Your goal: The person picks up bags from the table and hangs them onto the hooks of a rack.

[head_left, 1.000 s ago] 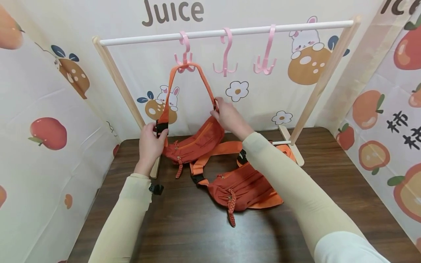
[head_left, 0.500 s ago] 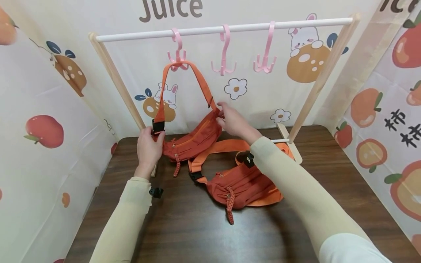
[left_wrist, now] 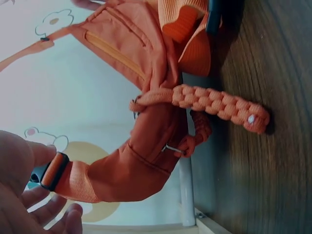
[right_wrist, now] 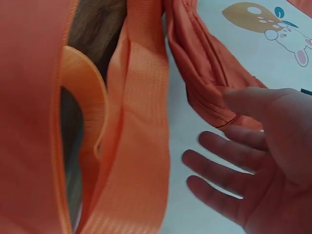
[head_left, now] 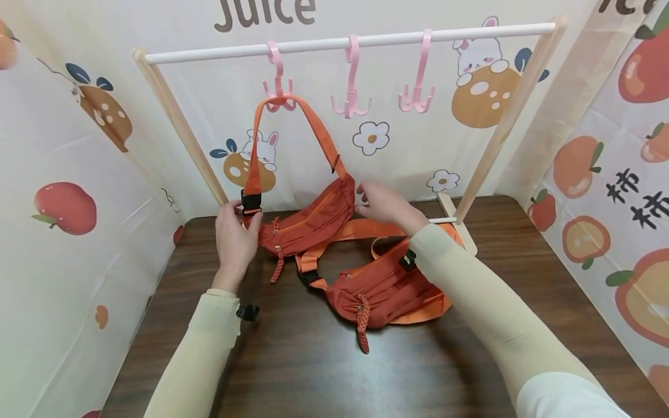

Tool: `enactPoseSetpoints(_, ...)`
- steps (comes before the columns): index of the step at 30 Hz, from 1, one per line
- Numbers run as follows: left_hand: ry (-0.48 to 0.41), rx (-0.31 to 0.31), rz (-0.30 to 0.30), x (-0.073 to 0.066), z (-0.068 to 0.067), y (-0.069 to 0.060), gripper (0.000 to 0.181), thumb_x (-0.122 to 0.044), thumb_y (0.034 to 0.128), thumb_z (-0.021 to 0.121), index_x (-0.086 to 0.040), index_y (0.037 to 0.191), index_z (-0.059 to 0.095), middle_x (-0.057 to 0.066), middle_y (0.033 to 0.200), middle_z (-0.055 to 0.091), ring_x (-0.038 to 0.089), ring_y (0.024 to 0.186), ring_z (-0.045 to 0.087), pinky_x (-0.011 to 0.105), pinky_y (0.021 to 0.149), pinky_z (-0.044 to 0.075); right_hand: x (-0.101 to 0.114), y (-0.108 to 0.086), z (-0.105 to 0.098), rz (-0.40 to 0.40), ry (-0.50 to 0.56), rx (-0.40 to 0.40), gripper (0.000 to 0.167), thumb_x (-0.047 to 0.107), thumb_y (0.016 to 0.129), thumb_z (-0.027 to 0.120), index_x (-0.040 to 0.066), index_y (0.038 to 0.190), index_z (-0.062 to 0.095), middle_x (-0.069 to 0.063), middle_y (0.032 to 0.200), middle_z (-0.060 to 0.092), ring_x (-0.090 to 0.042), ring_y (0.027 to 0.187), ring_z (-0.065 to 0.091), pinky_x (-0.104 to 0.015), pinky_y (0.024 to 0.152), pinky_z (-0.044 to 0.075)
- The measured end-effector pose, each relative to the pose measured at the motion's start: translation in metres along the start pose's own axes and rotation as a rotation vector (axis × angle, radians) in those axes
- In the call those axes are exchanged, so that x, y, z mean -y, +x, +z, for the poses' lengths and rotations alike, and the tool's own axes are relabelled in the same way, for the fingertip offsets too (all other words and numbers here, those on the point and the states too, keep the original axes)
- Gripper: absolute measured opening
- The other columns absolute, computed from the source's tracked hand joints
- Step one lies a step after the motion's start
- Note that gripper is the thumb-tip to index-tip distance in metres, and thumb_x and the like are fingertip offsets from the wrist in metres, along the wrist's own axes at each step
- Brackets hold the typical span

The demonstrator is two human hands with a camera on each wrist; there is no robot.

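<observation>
Lowest in my head view, I see the desk (head_left: 292, 371) running from the bottom edge up to the middle, its sides slanting outward toward the lower corners. A lower bag (head_left: 387, 296) lies just right of centre, well in from both side edges, with an orange belt (head_left: 360, 229) looping behind it. Bare wood stretches below and left of it, but the right sleeve (head_left: 486, 307) crosses the room on its right.

Left of centre, the left hand (head_left: 235, 244) has its grip round the black buckle (head_left: 251, 201), pinching lightly between thumb and fingers. At mid-frame, the right hand (head_left: 387, 203) keeps a loose grip, fingers apart, just beside the right end of the hanging bag (head_left: 313, 223); I cannot tell whether the thumb touches it.

That hanging bag sits left of centre, rust red with brighter orange zip lines, tilted so its right end rides higher. A braided pull (head_left: 277, 270) dangles at its lower left. Both bags hide their contents from me.

Its orange strap (head_left: 319, 133) loops over the left pink hook (head_left: 277, 64) in the upper left. The middle hook (head_left: 352, 69) and right hook (head_left: 422, 64) share the white bar (head_left: 387, 40), before a fruit-printed backdrop (head_left: 313, 81).
</observation>
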State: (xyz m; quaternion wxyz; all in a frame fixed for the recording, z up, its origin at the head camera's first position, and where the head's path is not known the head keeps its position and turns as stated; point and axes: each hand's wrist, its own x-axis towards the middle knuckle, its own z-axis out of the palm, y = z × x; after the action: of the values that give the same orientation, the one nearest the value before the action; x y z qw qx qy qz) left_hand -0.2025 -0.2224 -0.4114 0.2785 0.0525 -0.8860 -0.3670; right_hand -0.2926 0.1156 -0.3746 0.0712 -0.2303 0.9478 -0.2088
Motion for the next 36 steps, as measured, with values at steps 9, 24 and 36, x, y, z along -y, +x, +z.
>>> enactPoseSetpoints(9, -0.034, -0.093, 0.025, -0.012, 0.000, -0.016, 0.053, -0.020, 0.1002, 0.075, -0.001, 0.143, 0.051, 0.020, 0.121, 0.054, 0.034, 0.108, 0.047, 0.045, 0.083, 0.040, -0.010, -0.006, 0.014, 0.008, -0.141, 0.159, 0.036, 0.021, 0.101, 0.073, -0.003, 0.125, 0.061, -0.019, 0.117, 0.067, -0.034, 0.106, 0.065, -0.050, 0.096, 0.052)
enactPoseSetpoints(24, -0.083, 0.288, 0.330, -0.038, 0.031, -0.048, 0.024, -0.015, 0.0990, 0.078, -0.004, 0.119, 0.070, 0.008, 0.098, 0.063, 0.021, 0.079, 0.058, 0.038, 0.070, 0.049, -0.017, -0.009, 0.036, 0.045, -0.249, 0.244, 0.041, 0.028, 0.107, 0.066, 0.001, 0.137, 0.063, -0.018, 0.127, 0.068, -0.033, 0.114, 0.065, -0.053, 0.100, 0.051)
enactPoseSetpoints(36, -0.039, 0.734, 0.323, -0.048, 0.078, -0.064, 0.027, -0.022, 0.1030, 0.074, -0.010, 0.128, 0.073, 0.000, 0.120, 0.069, 0.018, 0.109, 0.065, 0.044, 0.096, 0.054, -0.016, -0.012, 0.045, 0.029, -0.272, 0.260, 0.048, 0.026, 0.110, 0.059, 0.003, 0.152, 0.055, -0.019, 0.144, 0.062, -0.037, 0.131, 0.060, -0.058, 0.109, 0.046)
